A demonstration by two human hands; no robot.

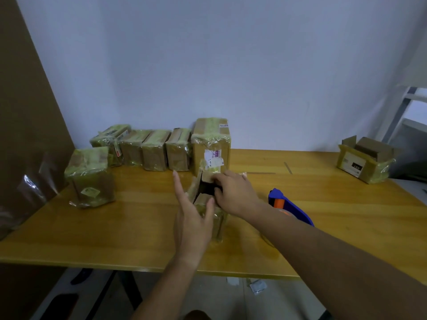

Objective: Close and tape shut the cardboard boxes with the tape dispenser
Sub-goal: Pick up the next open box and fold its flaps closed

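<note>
Right, we see both hands at the small open box [209, 204] standing near the middle of the worktop [138, 227]. Left hand [194, 215] reaches in from below, fingers straight and spread, palm flat against the box's near-left side, thumb up by the front flap; it grips nothing. Right hand [233, 195] comes in from the right, forearm crossing low over the worktop, fingers curled over the far flap at the dark opening; we read it as holding that flap. Tape dispenser [291, 209], blue with an orange roller, lies on the worktop just right of the right wrist, its near end hidden behind the forearm. Box contents are too dark to make out. Taped boxes [154, 150] line the back wall, with a taller taped box [211, 144] behind the hands. Another open box [365, 159] sits far right. Label text unreadable.
</note>
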